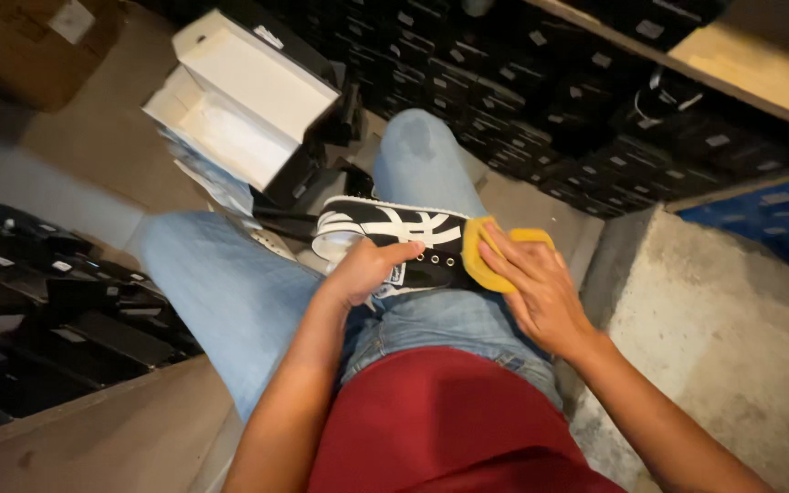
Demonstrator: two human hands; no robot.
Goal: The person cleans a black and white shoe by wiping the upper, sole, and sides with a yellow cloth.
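The left hand [369, 270] clamps the black-and-white sneaker [394, 239] on the lap, steadying it. The right hand [531, 283] presses a yellow cloth [478, 260] against its heel (fingers closed over it). Beyond lies an open white shoebox [239, 96].

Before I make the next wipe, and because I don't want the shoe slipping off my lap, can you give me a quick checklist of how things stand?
1. Left hand gripping the black and white sneaker: ok, fingers wrap over its upper.
2. Sneaker supported: ok, it rests across the jeans on the lap.
3. Right hand pressing the yellow cloth on the sneaker's heel end: ok, cloth touches the shoe.
4. Cloth clean enough: cannot tell, its working face is hidden.
5. Open white shoebox within view: ok, on the floor beyond the knees, lid up.
6. Second shoe located: cannot tell.
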